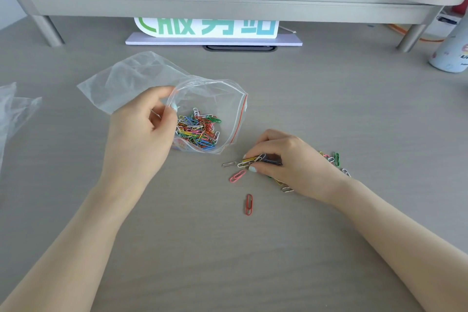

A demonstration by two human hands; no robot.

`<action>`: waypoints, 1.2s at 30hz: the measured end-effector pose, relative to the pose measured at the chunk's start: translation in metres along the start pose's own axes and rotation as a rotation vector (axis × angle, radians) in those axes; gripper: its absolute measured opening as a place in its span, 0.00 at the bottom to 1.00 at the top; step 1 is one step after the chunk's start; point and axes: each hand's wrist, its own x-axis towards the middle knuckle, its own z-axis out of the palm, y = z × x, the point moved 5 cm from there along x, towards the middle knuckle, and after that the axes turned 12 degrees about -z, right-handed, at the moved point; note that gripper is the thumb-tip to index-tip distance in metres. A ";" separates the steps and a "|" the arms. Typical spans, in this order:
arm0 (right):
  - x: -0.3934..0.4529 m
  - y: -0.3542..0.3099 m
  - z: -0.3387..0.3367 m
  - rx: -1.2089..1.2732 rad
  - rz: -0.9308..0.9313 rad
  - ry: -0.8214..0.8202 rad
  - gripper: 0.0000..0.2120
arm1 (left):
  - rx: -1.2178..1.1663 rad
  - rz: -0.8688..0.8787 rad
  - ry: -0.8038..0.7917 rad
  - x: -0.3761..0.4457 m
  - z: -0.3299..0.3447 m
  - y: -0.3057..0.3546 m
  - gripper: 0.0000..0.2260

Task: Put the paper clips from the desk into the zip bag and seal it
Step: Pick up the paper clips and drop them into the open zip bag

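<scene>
Only real text I can make out is on the white sign (206,29) standing under the monitor riser (228,7), well beyond the left hand (141,132). Big Chinese characters, teal and green, top halves cut off by the riser, looks like 服务站 but not sure. The white bottle (450,53) far past the right hand (286,159) has some print too, way too blurry to read.

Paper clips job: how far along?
Mostly done: a big pile of clips already lies in the zip bag, whose mouth the left hand holds open. In hand: the right hand pinches a small bunch. Left: strays on the desk, such as the red clip, then sealing.
</scene>
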 end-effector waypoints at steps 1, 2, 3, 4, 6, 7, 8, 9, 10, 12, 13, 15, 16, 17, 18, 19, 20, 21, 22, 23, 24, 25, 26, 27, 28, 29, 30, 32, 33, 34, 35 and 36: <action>0.000 0.000 0.000 0.010 -0.001 0.004 0.06 | 0.001 0.001 0.002 0.000 0.000 0.000 0.15; 0.000 -0.001 0.000 0.017 -0.002 0.007 0.06 | 0.001 0.001 0.003 0.000 0.000 0.000 0.15; 0.000 -0.001 0.000 0.022 -0.002 0.010 0.06 | 0.002 0.000 0.003 0.000 0.000 0.000 0.15; -0.001 -0.002 -0.001 0.024 -0.002 0.013 0.07 | 0.004 -0.001 0.003 -0.001 0.001 0.000 0.15; -0.001 -0.003 -0.002 0.006 -0.005 0.030 0.07 | 0.012 -0.002 0.003 0.000 0.001 0.000 0.14; -0.001 -0.003 -0.003 -0.008 -0.003 0.041 0.07 | 0.014 -0.002 0.003 0.000 0.001 0.000 0.14; -0.001 -0.002 -0.004 -0.020 -0.001 0.047 0.07 | 0.015 -0.002 0.003 0.000 0.001 0.001 0.14; -0.001 -0.002 -0.004 -0.028 0.001 0.051 0.06 | 0.016 -0.002 0.002 0.000 0.001 0.001 0.14; -0.001 -0.002 -0.004 -0.030 0.002 0.056 0.06 | 0.018 -0.003 0.002 0.000 0.001 0.001 0.14; -0.002 0.000 -0.005 -0.015 0.008 0.078 0.07 | 0.023 -0.005 0.002 -0.001 0.001 0.001 0.14; -0.002 0.000 -0.006 -0.002 0.013 0.091 0.07 | 0.023 -0.005 0.003 -0.001 0.001 0.001 0.14; -0.002 0.000 -0.008 0.020 0.027 0.110 0.08 | 0.020 -0.003 0.000 -0.001 0.001 0.001 0.14; -0.002 -0.001 -0.009 0.029 0.037 0.118 0.08 | 0.019 -0.001 -0.004 -0.001 0.001 0.001 0.14; -0.002 0.000 -0.010 0.040 0.050 0.127 0.08 | 0.020 0.003 -0.007 -0.001 0.001 0.001 0.14; -0.002 0.000 -0.011 0.053 0.060 0.138 0.08 | 0.020 0.005 -0.009 -0.001 0.001 0.001 0.14; -0.003 0.001 -0.012 0.068 0.068 0.152 0.08 | 0.019 0.007 -0.010 -0.001 0.001 0.001 0.14; -0.003 0.002 -0.013 0.083 0.078 0.165 0.08 | 0.017 0.007 -0.010 -0.002 0.001 0.001 0.14; -0.003 0.003 -0.013 0.100 0.091 0.178 0.08 | 0.015 0.008 -0.010 -0.002 0.002 0.001 0.13; -0.003 0.004 -0.014 0.120 0.105 0.191 0.08 | 0.011 0.010 -0.010 -0.002 0.001 0.001 0.13; -0.003 0.005 -0.014 0.146 0.121 0.205 0.08 | 0.006 0.013 -0.010 -0.002 0.001 0.002 0.13; -0.003 0.007 -0.015 0.173 0.137 0.220 0.08 | 0.004 0.014 -0.009 -0.002 0.001 0.002 0.13; -0.002 0.008 -0.016 0.199 0.146 0.232 0.08 | 0.002 0.014 -0.007 -0.001 0.001 0.002 0.13; -0.001 0.008 -0.018 0.216 0.147 0.241 0.09 | 0.002 0.013 -0.008 -0.001 0.001 0.002 0.13; 0.001 0.008 -0.019 0.227 0.146 0.251 0.09 | 0.000 0.012 -0.011 -0.001 0.001 0.002 0.13; 0.003 0.008 -0.020 0.230 0.147 0.260 0.10 | -0.003 0.010 -0.016 -0.001 0.002 0.001 0.12; 0.005 0.008 -0.022 0.233 0.151 0.273 0.10 | -0.005 0.008 -0.020 0.000 0.002 0.000 0.12; 0.006 0.008 -0.023 0.239 0.156 0.288 0.10 | -0.007 0.007 -0.023 0.000 0.003 -0.001 0.12; 0.010 0.009 -0.026 0.266 0.171 0.312 0.09 | -0.008 0.004 -0.028 0.001 0.004 -0.002 0.12; 0.011 0.010 -0.026 0.274 0.178 0.317 0.08 | -0.009 0.001 -0.030 0.001 0.004 -0.003 0.12; 0.014 0.009 -0.027 0.278 0.179 0.319 0.07 | -0.011 -0.003 -0.031 0.001 0.004 -0.004 0.12; 0.016 0.008 -0.027 0.282 0.174 0.322 0.08 | -0.012 -0.005 -0.031 0.002 0.004 -0.004 0.12; 0.019 0.006 -0.027 0.289 0.164 0.327 0.09 | -0.013 -0.006 -0.032 0.002 0.004 -0.004 0.12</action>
